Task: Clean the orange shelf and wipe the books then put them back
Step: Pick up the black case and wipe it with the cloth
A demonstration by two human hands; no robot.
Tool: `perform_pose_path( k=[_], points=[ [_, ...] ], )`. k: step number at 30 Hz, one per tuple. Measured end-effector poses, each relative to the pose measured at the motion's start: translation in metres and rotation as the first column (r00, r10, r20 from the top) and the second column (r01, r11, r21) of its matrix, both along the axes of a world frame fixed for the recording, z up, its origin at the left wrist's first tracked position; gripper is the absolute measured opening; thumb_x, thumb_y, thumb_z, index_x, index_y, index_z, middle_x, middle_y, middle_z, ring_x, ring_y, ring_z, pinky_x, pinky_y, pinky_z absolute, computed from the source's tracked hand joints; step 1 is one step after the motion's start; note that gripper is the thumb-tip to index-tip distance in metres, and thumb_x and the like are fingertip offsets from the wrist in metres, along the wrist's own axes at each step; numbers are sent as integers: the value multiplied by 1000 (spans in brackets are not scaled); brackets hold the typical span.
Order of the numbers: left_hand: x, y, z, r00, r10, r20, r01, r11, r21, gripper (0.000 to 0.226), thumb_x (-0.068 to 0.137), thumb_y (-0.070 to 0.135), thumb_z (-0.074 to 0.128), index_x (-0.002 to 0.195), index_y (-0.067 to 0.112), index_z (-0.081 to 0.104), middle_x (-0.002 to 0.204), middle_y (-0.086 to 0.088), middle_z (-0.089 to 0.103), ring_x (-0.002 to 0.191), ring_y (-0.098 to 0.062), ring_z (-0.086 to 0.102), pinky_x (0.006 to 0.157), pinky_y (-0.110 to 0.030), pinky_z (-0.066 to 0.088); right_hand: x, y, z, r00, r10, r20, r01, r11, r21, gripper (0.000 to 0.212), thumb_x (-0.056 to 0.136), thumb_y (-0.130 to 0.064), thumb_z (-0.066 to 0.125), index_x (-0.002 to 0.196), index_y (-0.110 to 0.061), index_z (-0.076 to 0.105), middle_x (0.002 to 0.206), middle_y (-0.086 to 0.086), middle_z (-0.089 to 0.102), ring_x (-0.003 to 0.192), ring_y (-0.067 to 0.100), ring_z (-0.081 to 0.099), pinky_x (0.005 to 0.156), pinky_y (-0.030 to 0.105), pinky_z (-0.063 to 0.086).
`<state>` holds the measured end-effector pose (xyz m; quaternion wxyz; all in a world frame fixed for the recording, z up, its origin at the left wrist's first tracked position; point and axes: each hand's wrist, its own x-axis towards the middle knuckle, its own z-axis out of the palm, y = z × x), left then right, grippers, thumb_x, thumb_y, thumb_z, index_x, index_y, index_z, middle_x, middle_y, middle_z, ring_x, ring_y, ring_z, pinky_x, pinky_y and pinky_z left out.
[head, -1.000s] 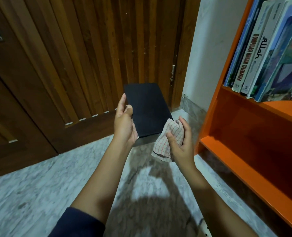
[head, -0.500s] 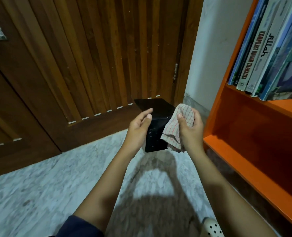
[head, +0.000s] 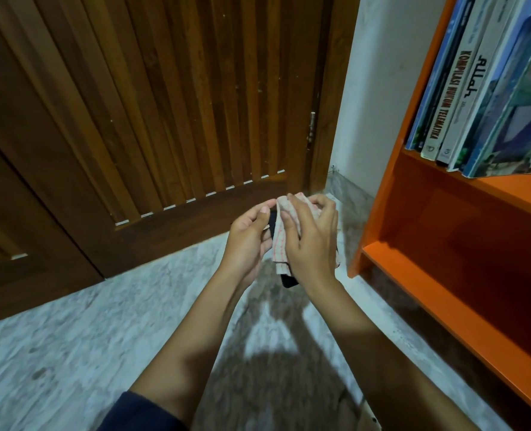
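A black book [head: 289,280] stands nearly upright between my hands, mostly hidden; only a bottom corner and a dark sliver near the top show. My left hand [head: 248,241] grips its left side with curled fingers. My right hand [head: 312,241] presses a checked cloth [head: 281,241] against the book, fingers curled over the cloth. The orange shelf [head: 419,284] stands just right of my hands, its lower board bare.
Several books [head: 481,88] lean together on the upper orange board. A slatted wooden door [head: 171,104] fills the back, with a white wall [head: 373,88] beside it. The floor [head: 71,353] is grey marble.
The book turned from showing its flat black cover to standing on edge between my hands. My right hand with the cloth slid over it, and both hands closed in together.
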<state>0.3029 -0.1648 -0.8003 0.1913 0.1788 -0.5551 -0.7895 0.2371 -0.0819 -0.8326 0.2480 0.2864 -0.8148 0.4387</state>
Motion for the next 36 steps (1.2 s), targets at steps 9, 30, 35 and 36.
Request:
perform_pose_path(
  k=[9,30,35,36],
  points=[
    [1,0,-6,999,30,-37,-27,998,64,29,101,16,38,121,6,56,100,-9,69,83,-14,70,76,-24,57,-13,17,-14,978,5,-208,24,990,139,37,83,-23,49,118,-18,62,116,11,48,99,26,46,76,36,43],
    [-7,-6,-14,984,180,8,-180,981,72,27,101,17,40,121,9,58,91,-3,70,75,-6,69,75,-20,56,-21,31,-46,952,-247,183,263,962,-73,28,90,-19,54,115,-19,63,117,15,47,108,31,46,89,48,44],
    [-11,-6,-14,977,212,25,-214,972,102,26,101,18,39,118,12,58,102,-5,68,87,-11,67,82,-25,55,20,20,-70,994,25,-105,-15,996,88,41,83,-24,45,123,-22,56,118,3,37,104,20,39,85,28,35],
    [-11,-8,-14,972,233,37,-236,966,109,25,101,18,39,116,13,59,99,-3,68,87,-11,67,82,-26,55,23,20,-76,986,73,-153,-52,989,138,42,83,-25,43,123,-25,53,118,3,39,101,20,40,83,27,34]
  ],
)
